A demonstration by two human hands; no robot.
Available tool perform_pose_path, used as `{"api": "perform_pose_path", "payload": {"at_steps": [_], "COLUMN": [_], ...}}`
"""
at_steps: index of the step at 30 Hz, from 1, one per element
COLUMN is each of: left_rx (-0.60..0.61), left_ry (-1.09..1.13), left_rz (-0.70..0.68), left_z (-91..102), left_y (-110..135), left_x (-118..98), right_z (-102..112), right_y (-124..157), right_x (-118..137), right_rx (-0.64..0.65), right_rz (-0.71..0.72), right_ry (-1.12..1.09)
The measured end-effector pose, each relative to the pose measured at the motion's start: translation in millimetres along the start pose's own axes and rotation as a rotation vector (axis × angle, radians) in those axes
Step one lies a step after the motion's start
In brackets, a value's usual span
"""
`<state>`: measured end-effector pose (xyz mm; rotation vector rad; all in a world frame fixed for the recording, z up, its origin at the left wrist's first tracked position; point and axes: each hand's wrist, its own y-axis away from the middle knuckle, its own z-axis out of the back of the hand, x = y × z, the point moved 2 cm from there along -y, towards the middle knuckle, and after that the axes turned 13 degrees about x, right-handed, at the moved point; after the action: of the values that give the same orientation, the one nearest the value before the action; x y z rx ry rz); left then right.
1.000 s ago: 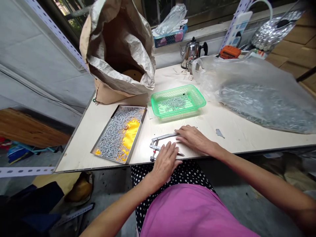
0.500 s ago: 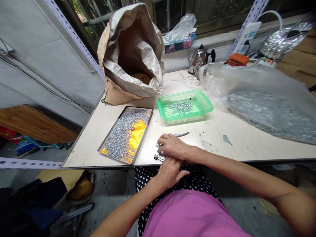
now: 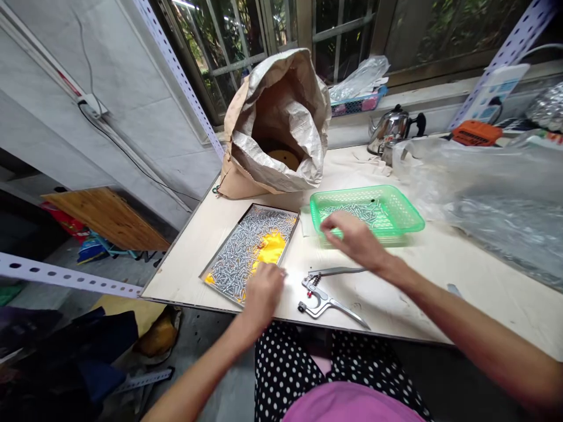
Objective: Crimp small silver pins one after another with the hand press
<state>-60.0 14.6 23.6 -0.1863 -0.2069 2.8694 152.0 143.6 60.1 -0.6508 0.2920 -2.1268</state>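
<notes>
Metal pliers (image 3: 328, 290) lie on the pale table (image 3: 422, 293) near its front edge, with no hand on them. My left hand (image 3: 263, 291) hovers at the near corner of a shallow metal tray (image 3: 229, 251) with a yellow bottom, filled with small silver screws; the fingers are blurred. My right hand (image 3: 355, 239) is raised over the front edge of a green plastic basket (image 3: 409, 210) holding more silver screws; its fingers are curled and smeared by motion.
A big open paper sack (image 3: 281, 126) stands at the back left. A clear plastic bag of metal parts (image 3: 497, 199) covers the right side. A steel kettle (image 3: 391, 129), an orange tool (image 3: 475, 133) and a blue basket (image 3: 358, 104) sit by the window.
Both hands have left the pliers. My left hand moved left to the tray and my right hand rose toward the green basket. The view has tilted up.
</notes>
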Motion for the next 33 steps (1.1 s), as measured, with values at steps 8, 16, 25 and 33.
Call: {"api": "perform_pose_path", "payload": {"at_steps": [8,16,25,33], "left_rx": [0.416,0.522,0.533,0.508], "left_ry": [-0.191,-0.257,-0.24,-0.187], "left_rz": [0.467,0.439,0.352,0.42], "left_z": [-6.3,-11.4,-8.0,-3.0], "left_y": [-46,-62,-47,-59], "left_x": [83,83,89,95], "right_z": [25,-57,-64,-65], "right_y": [31,103,120,121], "right_x": [-16,49,52,54], "right_rx": [0.099,0.555,0.538,0.541], "right_rz": [-0.241,-0.263,-0.333,-0.351], "right_ry": [0.139,-0.103,-0.028,0.019]}}
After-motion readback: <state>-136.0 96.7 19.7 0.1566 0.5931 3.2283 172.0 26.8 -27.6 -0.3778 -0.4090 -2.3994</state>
